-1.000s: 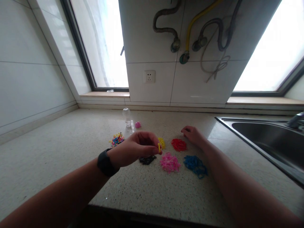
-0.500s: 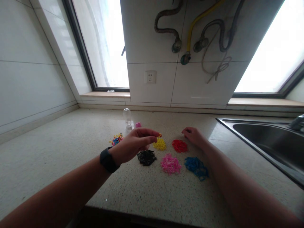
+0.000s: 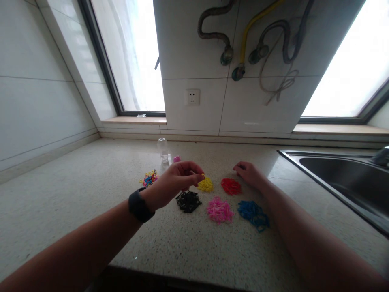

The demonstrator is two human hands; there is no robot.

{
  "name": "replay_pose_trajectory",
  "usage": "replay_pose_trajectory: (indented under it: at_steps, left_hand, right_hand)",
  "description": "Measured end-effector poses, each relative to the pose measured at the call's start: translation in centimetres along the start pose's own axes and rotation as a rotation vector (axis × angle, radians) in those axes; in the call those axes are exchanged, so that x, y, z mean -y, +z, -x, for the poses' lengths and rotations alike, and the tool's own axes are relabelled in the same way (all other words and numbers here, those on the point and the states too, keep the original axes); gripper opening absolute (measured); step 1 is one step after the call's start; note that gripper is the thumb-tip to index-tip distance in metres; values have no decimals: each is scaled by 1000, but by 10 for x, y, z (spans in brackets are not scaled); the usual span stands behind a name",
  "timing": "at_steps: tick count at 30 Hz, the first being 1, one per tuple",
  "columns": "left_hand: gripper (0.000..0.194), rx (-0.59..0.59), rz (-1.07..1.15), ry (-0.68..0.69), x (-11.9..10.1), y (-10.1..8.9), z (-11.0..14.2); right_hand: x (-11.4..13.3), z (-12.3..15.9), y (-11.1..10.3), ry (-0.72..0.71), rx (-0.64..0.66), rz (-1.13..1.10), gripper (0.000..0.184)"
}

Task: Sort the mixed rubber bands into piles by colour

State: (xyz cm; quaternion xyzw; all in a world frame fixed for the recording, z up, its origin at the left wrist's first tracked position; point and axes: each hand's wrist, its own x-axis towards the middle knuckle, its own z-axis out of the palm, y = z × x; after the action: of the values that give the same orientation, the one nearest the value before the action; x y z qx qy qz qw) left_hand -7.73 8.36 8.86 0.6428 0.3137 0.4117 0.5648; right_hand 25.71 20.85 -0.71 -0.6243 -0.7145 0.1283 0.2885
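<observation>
My left hand (image 3: 182, 177), with a black band on its wrist, is closed in a pinch over the pile of yellow rubber bands (image 3: 206, 185). A bit of yellow shows at the fingertips, a small rubber band mostly hidden by them. Just below that hand lies a pile of black rubber bands (image 3: 188, 202). My right hand (image 3: 246, 171) rests on the counter with curled fingers, behind the red rubber bands (image 3: 231, 186); nothing shows in it. Nearer me are the pink rubber bands (image 3: 220, 211) and blue rubber bands (image 3: 253, 215).
Left of my left hand sits a mixed-colour heap of bands (image 3: 148, 178). Behind it stand a clear bottle (image 3: 163, 151) and a small pink object (image 3: 176, 159). A steel sink (image 3: 334, 170) is set into the counter (image 3: 91, 182) at right; the tiled wall rises behind.
My left fingers have closed further over the yellow band, so less of its loop shows. My right hand has stayed in place. The view has shifted slightly.
</observation>
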Motion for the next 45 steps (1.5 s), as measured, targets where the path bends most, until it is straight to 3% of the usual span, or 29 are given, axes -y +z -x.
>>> replay_pose_trajectory:
  at_steps: [12,21,27,33,45]
  left_hand:
    - [14,-41,-298,211,-12,3,7]
    - [15,-46,-301,311,-17,10,14]
    - [23,-80,-510,206,11,-10,-2]
    - [18,-90,-662,173,47,-32,-16]
    - [14,-4,-878,218,61,-31,-19]
  right_hand:
    - [2,1,0,6,-2,-3,27]
    - [4,2,0,-3,-24,-48,23]
    - [8,4,-1,-1,-32,-41,22]
    - [9,5,-1,-4,-27,-27,22]
    - [14,7,-3,2,-30,-10,21]
